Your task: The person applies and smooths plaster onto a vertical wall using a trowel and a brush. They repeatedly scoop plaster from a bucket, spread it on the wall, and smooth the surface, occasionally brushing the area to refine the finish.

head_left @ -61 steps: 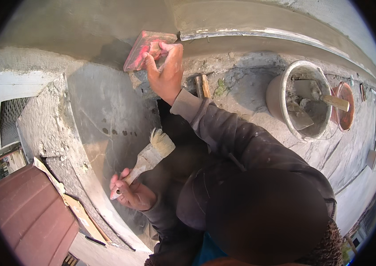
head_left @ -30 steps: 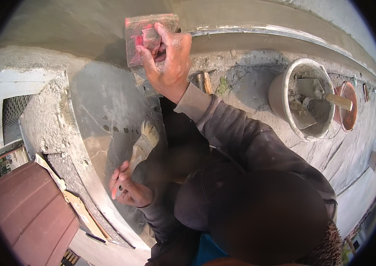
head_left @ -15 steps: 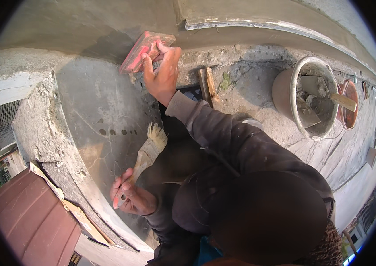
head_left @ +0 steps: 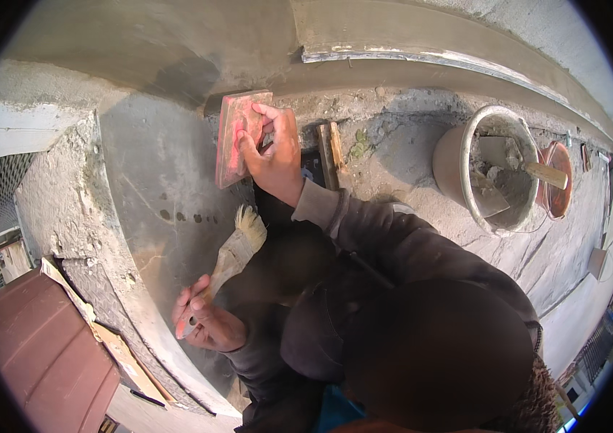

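My left hand (head_left: pixel 214 326) is closed around the handle of a wide paintbrush (head_left: pixel 236 251), whose pale, worn bristles point up and away from me. Farther out, my right hand (head_left: pixel 279 155) grips a red plastering float (head_left: pixel 230 157) smeared with mortar, thumb and fingers on its back. The float is over the near foot of the freshly rendered wall (head_left: pixel 148 40). Whether its face touches anything cannot be seen. Below the brush and to its left lies a smooth grey cement slab (head_left: pixel 148 151) with a row of dark wet spots.
On the right, a large mortar bucket (head_left: pixel 451 162) holds grey mix and a wooden-handled trowel (head_left: pixel 546 175). Behind it stands a smaller orange bucket (head_left: pixel 558 173). Wood scraps (head_left: pixel 332 155) lie beside my right wrist. A straight batten (head_left: pixel 422 56) runs along the wall; a brown metal roof (head_left: pixel 43 353) is lower left.
My right hand has drawn the float away from the wall toward me and turned it more lengthwise. My left hand with the paintbrush has shifted only slightly.
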{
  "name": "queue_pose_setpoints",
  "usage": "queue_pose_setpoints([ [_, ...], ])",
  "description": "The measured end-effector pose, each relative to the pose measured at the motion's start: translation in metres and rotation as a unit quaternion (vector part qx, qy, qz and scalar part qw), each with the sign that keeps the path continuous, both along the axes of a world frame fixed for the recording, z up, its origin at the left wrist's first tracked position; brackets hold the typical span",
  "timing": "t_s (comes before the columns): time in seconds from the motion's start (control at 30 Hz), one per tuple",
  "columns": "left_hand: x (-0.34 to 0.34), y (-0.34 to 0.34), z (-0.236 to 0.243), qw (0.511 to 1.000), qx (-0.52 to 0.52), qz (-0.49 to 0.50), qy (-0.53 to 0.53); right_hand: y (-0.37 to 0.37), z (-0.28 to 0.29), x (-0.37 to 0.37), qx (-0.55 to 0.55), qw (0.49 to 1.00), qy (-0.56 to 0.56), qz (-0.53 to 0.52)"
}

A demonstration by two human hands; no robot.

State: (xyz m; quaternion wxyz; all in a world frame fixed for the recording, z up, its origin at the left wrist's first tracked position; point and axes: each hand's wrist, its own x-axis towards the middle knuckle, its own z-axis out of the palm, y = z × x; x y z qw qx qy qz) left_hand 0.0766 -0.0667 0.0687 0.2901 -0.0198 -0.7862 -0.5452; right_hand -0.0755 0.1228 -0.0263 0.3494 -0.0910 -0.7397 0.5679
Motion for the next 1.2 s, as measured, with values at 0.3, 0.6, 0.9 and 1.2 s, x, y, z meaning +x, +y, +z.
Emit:
queue_pose_setpoints([
  [0.3, 0.003, -0.002, -0.001, 0.998, 0.053, -0.024, 0.022, 0.143, 0.136, 0.061, -0.040, 0.966, 0.112, 0.229],
  [0.6, 0.002, -0.010, -0.007, 0.997, 0.003, -0.056, 0.053, 0.182, 0.156, -0.008, 0.022, 0.974, 0.036, 0.223],
  [0.9, 0.004, -0.001, 0.003, 0.999, 0.039, -0.026, 0.026, 0.178, 0.145, -0.035, 0.173, 0.968, 0.059, 0.174],
  [1.2, 0.000, 0.008, 0.005, 0.994, 0.107, -0.028, 0.012, 0.175, 0.256, -0.045, 0.082, 0.971, 0.091, 0.203],
])
